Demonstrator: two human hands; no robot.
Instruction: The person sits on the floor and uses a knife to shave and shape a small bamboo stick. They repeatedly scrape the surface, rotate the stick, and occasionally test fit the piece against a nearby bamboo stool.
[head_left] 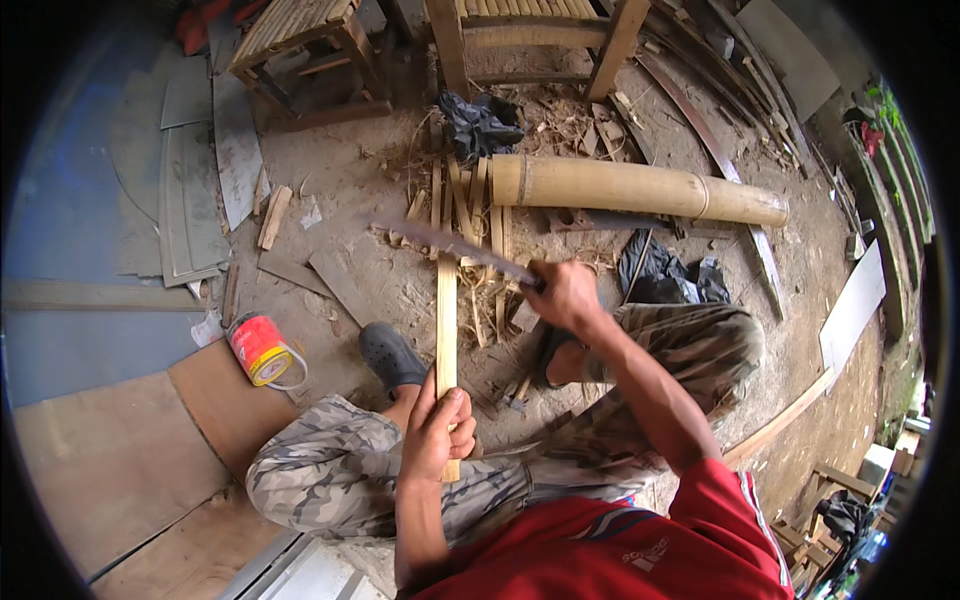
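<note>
My left hand [436,432] is wrapped round the near part of a flat, pale bamboo strip [447,330], which points away from me between my legs. My right hand [568,295] grips the dark handle of a machete [465,247]. Its long blade reaches to the left across the far part of the strip; motion blurs it toward the tip, and I cannot tell whether it touches. Beyond the blade, several more bamboo strips [436,195] lie on the ground beside the left end of a thick bamboo pole [630,189].
Shavings and offcuts litter the ground around my shoes [392,357]. Black plastic bags [480,125] lie beyond the strips and right of them. A red and yellow bucket [259,348] lies tipped at left. Bamboo-slat furniture [300,35] stands at the back; boards [190,190] lie left.
</note>
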